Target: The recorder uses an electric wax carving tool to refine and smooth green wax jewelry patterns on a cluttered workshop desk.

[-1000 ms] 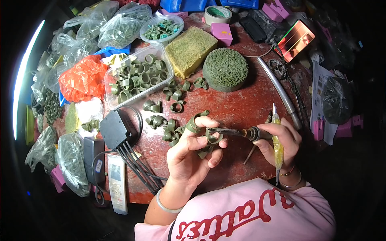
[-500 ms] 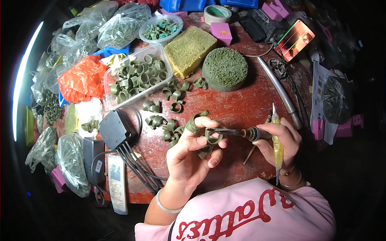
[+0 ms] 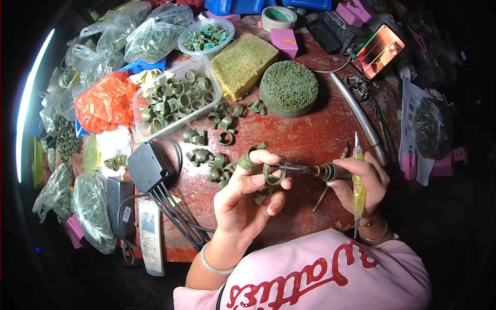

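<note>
L hand [image 3: 240,199] was nearly closed, thumb & fingertips pinching a small green ring [image 3: 274,179] above the desk [image 3: 305,139], out in front of the pink shirt [image 3: 320,274]. Ring's opening was turned up toward the eye, prob. so its rim could be seen & reached from the side. A second green ring [image 3: 248,161] looked looped over the index finger, maybe parked there to keep thumb & fingertips free for the pinched one. Another green piece [image 3: 262,196] showed below, partly hidden by fingers; couldn't tell how it was gripped.

R hand [image 3: 368,181] was closed on a dark tool [image 3: 330,172], w/ its thin tip pointing L to the pinched ring's upper edge; contact vs. just beside, couldn't tell. Grip sat just behind the ribbed collar, prob. for fine control. Same hand also had a yellow pointed stick [image 3: 358,194] crosswise against the fingers, likely tucked there to save putting it down; exactly which fingers had it wasn't clear.

Loose rings [image 3: 221,170] lay on the desk just L of & beyond the L hand, presumably for a short reach. More filled a clear tub [image 3: 205,112] farther off, prob. to keep them from rolling. Yellow block [image 3: 245,64] & round green block [image 3: 290,89] stood beyond, well apart from both hands, leaving elbow room.
</note>
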Available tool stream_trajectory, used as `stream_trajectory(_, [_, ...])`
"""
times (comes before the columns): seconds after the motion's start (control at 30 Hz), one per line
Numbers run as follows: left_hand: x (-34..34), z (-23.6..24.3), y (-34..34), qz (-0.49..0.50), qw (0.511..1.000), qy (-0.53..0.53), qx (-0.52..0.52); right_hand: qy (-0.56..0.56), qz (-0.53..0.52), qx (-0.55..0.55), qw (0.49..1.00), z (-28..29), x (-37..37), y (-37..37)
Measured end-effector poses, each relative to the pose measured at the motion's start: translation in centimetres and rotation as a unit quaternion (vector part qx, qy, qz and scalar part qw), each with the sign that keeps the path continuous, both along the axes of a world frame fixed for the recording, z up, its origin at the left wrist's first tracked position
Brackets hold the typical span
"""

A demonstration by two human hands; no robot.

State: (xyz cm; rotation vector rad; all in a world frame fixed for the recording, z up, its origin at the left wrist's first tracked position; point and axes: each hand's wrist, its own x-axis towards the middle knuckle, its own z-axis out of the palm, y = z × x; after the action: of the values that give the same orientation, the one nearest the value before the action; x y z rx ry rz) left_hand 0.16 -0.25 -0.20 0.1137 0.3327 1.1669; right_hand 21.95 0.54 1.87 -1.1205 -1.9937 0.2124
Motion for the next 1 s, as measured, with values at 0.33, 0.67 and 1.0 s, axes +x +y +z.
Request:
stream_trajectory(0.33, [0.0, -0.01, -0.02, 0.001, 1.0, 0.001, 0.006, -0.021, 0.03, 0.008, 0.999, 0.14, 0.18, 0.24])
stream_trajectory(0.67, [-0.03, -0.04, -0.08, 0.004, 1.0, -0.011, -0.001, -0.015, 0.024, -0.003, 1.0, -0.14, -0.03, 0.13])
stream_trajectory(1.0, [-0.05, -0.09, -0.09, -0.002, 1.0, -0.009, 0.008, -0.029, 0.034, 0.018, 0.999, 0.19, 0.17, 0.29])
